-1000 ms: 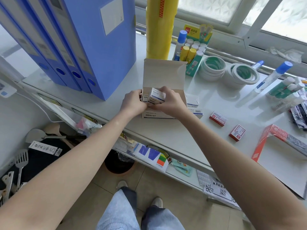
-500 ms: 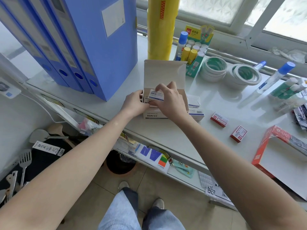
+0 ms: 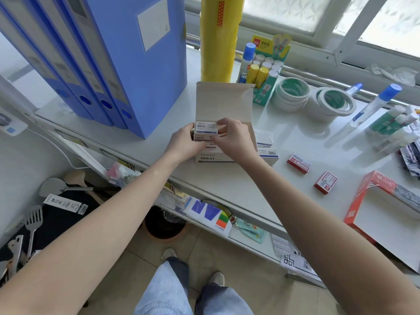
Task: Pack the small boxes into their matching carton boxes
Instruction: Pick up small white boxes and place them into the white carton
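Observation:
A white carton (image 3: 223, 103) with its lid flipped up stands on the white shelf (image 3: 227, 178). Over its left end sits a small white-and-blue paper clip box (image 3: 205, 128), label facing me, above another like it. My right hand (image 3: 231, 138) pinches that box's right edge with fingers curled. My left hand (image 3: 184, 142) presses against the box and the carton's left end. Two more white-and-blue small boxes (image 3: 264, 138) lie right of the carton. Two small red boxes (image 3: 299, 162) (image 3: 325, 181) lie farther right, near an open red carton (image 3: 363, 201).
Blue file boxes (image 3: 127, 64) stand to the left, a tall yellow roll (image 3: 219, 37) behind the carton. Glue sticks (image 3: 261, 71), tape rolls (image 3: 293, 94) and glue bottles (image 3: 375, 105) crowd the back right. The shelf's front edge runs just below my wrists.
The small box has turned label-up and now sits flat at the carton's left end. My right hand shifted from on top of it to its right edge.

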